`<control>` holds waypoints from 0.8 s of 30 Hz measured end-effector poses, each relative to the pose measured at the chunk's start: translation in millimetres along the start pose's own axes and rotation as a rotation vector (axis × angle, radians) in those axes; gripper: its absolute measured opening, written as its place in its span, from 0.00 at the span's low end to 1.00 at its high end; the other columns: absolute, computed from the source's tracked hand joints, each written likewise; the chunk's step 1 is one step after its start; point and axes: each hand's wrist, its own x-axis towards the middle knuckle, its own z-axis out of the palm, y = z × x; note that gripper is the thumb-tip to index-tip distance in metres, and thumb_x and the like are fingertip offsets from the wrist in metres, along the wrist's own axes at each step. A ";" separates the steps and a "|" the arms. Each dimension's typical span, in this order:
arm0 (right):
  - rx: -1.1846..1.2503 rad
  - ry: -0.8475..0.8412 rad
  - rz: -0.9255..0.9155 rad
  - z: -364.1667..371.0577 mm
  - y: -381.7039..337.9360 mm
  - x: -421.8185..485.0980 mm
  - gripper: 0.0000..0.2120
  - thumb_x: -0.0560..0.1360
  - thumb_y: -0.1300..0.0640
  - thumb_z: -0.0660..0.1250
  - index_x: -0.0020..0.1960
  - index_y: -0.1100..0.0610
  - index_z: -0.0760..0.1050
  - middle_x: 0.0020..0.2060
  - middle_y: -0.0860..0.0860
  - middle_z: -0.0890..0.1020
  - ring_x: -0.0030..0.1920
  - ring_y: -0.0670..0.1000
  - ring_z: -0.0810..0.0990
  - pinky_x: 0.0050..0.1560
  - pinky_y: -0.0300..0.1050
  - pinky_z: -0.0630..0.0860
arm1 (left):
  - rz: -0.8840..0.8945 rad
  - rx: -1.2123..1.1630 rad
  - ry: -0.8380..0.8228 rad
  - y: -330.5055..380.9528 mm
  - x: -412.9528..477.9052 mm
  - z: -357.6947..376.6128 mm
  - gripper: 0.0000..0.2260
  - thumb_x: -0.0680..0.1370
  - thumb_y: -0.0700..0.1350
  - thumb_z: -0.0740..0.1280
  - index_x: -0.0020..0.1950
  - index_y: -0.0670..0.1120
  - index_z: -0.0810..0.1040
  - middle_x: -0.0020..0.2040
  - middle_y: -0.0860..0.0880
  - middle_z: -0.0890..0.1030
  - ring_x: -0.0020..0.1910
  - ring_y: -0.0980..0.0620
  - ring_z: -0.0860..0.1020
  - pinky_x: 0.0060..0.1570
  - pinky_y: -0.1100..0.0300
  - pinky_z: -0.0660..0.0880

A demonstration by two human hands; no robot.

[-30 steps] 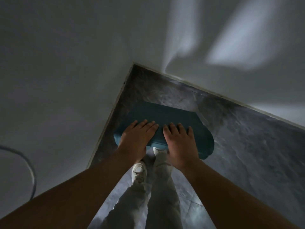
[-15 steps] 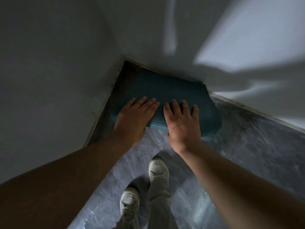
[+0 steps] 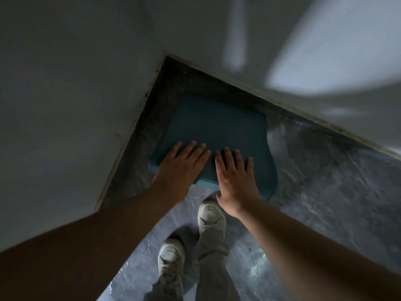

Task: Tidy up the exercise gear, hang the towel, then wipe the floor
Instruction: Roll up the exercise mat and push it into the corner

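Left hand (image 3: 182,168) & right hand (image 3: 235,179) lay flat on the cloth (image 3: 217,124), fingers (image 3: 192,149) straight, no grip. Floor (image 3: 325,170) looked wet: shoes (image 3: 211,216) cd slip w/ weight fwd.

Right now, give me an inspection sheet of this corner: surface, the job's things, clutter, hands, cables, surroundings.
Surface: grey marbled floor, dark in the corner, with glossy streaks nearer the feet.
Job's things: folded teal cloth lying flat in the corner, with a strip of bare floor between it and both walls.
Clutter: nothing seen.
Hands: left hand and right hand lie side by side, fingers straight, pressing flat on the cloth's near edge.
Cables: nothing seen.
Surroundings: plain pale walls meet at the corner; the person's light shoes stand just behind the cloth.
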 end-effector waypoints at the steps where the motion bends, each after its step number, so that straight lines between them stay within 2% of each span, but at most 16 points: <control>1: -0.006 -0.017 -0.008 2.6 -0.9 0.0 0.50 0.73 0.50 0.72 0.80 0.56 0.40 0.80 0.58 0.47 0.79 0.64 0.46 0.75 0.68 0.48 | -0.010 -0.015 -0.014 2.3 -1.7 3.9 0.46 0.74 0.47 0.71 0.81 0.47 0.41 0.82 0.47 0.47 0.80 0.45 0.48 0.77 0.43 0.48; 6: -0.028 -0.064 0.009 14.2 -8.1 1.4 0.50 0.73 0.52 0.73 0.80 0.58 0.41 0.80 0.60 0.47 0.78 0.66 0.46 0.74 0.71 0.48 | -0.024 -0.046 -0.044 4.1 -4.2 16.5 0.47 0.74 0.46 0.71 0.81 0.48 0.41 0.82 0.46 0.45 0.81 0.46 0.45 0.77 0.43 0.45; 12: -0.025 -0.009 0.031 19.9 -14.9 -0.9 0.44 0.73 0.56 0.71 0.80 0.58 0.49 0.79 0.61 0.54 0.77 0.67 0.54 0.73 0.71 0.53 | -0.015 -0.049 -0.057 2.6 -2.8 16.5 0.42 0.78 0.45 0.66 0.81 0.46 0.39 0.82 0.46 0.45 0.81 0.47 0.46 0.78 0.46 0.45; 15: -0.039 0.108 0.061 12.0 -10.1 -5.3 0.43 0.68 0.56 0.76 0.77 0.59 0.58 0.76 0.61 0.63 0.75 0.67 0.63 0.71 0.71 0.60 | 0.008 -0.050 0.013 -1.0 -2.9 2.6 0.40 0.79 0.48 0.65 0.81 0.46 0.41 0.82 0.47 0.47 0.81 0.48 0.48 0.78 0.47 0.47; 17: -0.040 0.178 0.084 4.6 -9.1 -7.6 0.43 0.67 0.56 0.77 0.76 0.59 0.60 0.75 0.60 0.65 0.74 0.66 0.65 0.70 0.71 0.62 | 0.025 -0.070 0.088 -5.3 -3.2 -6.7 0.40 0.78 0.47 0.66 0.81 0.46 0.43 0.82 0.47 0.50 0.80 0.48 0.51 0.78 0.47 0.50; 21: 0.003 0.323 0.136 -3.2 -13.3 -14.0 0.43 0.66 0.58 0.77 0.76 0.60 0.62 0.76 0.58 0.66 0.75 0.64 0.64 0.70 0.70 0.60 | 0.086 -0.118 0.302 -12.0 -2.0 -12.4 0.35 0.73 0.42 0.64 0.80 0.44 0.58 0.79 0.46 0.64 0.77 0.46 0.64 0.74 0.44 0.61; 24: 0.039 0.351 0.167 6.2 -18.5 -14.1 0.43 0.67 0.59 0.75 0.78 0.59 0.59 0.77 0.57 0.63 0.77 0.62 0.59 0.73 0.70 0.55 | 0.106 -0.082 0.359 -13.3 0.1 -3.9 0.33 0.74 0.42 0.61 0.80 0.46 0.59 0.79 0.47 0.63 0.77 0.46 0.63 0.75 0.44 0.59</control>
